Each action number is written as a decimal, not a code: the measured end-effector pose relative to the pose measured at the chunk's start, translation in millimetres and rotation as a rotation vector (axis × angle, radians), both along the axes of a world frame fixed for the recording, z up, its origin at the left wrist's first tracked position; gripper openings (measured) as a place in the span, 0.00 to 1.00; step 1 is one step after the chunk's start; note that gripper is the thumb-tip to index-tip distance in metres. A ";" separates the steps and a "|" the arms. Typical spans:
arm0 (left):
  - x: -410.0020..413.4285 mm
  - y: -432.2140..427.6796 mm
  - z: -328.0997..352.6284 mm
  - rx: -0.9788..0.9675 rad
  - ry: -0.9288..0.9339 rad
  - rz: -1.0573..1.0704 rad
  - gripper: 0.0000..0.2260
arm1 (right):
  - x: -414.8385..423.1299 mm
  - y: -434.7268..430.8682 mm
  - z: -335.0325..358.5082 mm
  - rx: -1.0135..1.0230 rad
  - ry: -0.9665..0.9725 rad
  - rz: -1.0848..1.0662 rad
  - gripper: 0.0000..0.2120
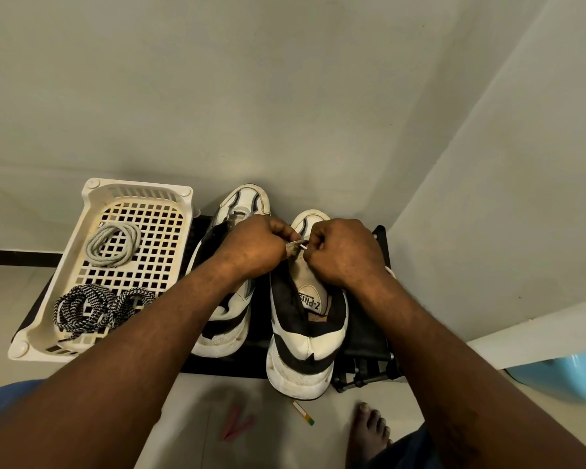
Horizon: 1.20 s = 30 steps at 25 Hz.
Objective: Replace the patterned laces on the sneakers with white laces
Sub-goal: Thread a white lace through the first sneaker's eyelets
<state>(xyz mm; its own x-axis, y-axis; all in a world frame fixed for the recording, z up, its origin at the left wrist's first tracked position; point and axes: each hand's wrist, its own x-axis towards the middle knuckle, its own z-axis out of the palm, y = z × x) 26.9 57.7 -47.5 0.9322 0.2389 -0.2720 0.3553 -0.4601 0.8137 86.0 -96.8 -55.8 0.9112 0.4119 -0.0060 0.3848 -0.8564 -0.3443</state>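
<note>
Two white-and-black sneakers stand side by side on a low black rack, the left sneaker (230, 299) and the right sneaker (307, 333), heels toward me. Over the right sneaker's front, my left hand (254, 247) and my right hand (340, 252) pinch a white lace (301, 246), its tip showing between the fingers. More of that lace trails past the right wrist. A coiled white lace (114, 244) and the black-and-white patterned laces (92, 308) lie in a cream plastic basket (48, 299) at the left.
The black rack (369, 333) stands against a pale wall in a corner. On the floor lie a pink clip (236, 423) and a small stick (303, 413). My bare foot (369, 431) is below the rack. A blue tub (569, 377) sits at the right.
</note>
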 end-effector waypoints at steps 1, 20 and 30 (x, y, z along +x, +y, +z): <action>-0.5 0.5 0.4 0.001 0.001 -0.011 0.12 | 0.1 0.6 -2.1 0.005 -0.009 -0.003 0.05; -4.2 0.9 -1.3 -0.006 -0.087 -0.045 0.08 | 0.4 -2.0 -10.4 0.189 0.081 -0.054 0.07; 7.5 -10.6 -21.2 0.212 -0.122 0.117 0.06 | -0.6 -2.2 -12.4 0.314 0.015 -0.057 0.14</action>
<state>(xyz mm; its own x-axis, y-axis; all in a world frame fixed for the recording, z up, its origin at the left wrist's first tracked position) 34.5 47.0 -68.7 0.9177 0.3864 -0.0919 0.3214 -0.5867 0.7433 85.4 -99.1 -68.2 0.9336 0.3442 0.0998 0.3323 -0.7270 -0.6009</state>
